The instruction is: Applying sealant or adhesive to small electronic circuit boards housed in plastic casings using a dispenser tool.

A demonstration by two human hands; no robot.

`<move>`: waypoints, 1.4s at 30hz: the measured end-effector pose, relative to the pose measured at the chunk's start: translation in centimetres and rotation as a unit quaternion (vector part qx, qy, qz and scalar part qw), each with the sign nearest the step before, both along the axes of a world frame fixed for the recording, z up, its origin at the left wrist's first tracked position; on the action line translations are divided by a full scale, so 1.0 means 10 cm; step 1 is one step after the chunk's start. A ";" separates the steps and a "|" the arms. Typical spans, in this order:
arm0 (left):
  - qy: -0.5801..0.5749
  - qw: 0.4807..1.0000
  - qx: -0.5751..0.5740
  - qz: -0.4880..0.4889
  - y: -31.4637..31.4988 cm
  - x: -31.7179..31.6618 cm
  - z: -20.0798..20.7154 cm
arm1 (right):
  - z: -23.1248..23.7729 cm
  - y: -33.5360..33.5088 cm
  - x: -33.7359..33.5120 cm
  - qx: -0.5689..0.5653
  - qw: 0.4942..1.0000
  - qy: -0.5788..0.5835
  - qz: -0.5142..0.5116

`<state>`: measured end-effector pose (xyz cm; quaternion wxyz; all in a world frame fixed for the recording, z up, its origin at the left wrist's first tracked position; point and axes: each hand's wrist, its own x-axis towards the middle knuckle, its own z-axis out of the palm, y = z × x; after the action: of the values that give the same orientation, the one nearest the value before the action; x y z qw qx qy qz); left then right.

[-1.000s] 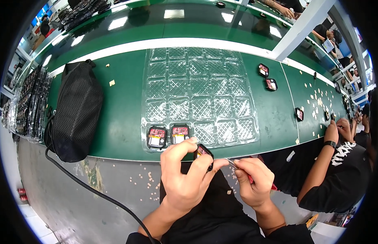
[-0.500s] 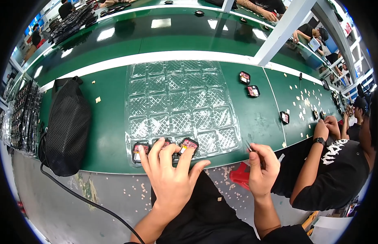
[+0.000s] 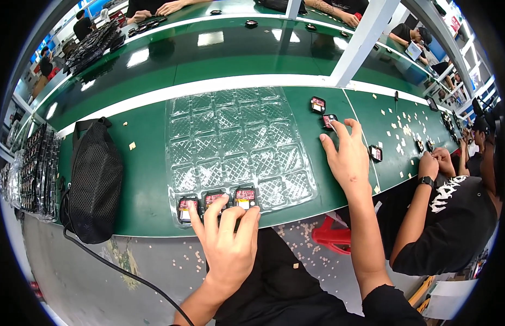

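Forward went the right hand, thumb and forefinger parted beside a loose module, left hand splayed over three seated modules, tray pockets past its fingers unfilled.

Bright light, white glare on far green surface, fisheye-bent edges

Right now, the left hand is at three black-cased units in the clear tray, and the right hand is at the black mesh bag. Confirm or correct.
Wrong on one point: the head view shows the right hand at a black-cased unit right of the clear tray, not at the black mesh bag. The left hand is as stated.
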<state>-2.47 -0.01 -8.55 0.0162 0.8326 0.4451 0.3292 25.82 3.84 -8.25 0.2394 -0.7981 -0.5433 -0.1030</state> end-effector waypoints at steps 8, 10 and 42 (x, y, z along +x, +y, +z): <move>-0.051 0.999 0.002 -0.003 -0.05 0.05 0.07 | 0.05 -0.10 -0.07 0.018 0.998 0.053 0.004; -0.118 0.992 -0.015 -0.044 -0.11 0.02 0.06 | 0.04 -0.17 -0.07 0.065 0.996 0.049 0.037; -0.684 0.535 -0.444 -0.223 -0.38 -0.15 -0.12 | 0.44 -0.98 -1.16 0.032 0.910 0.164 0.380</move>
<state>-4.00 -3.78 -9.79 0.7561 0.3119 0.1877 0.5439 14.25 -6.01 -3.81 0.3711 -0.5292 -0.7550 0.1106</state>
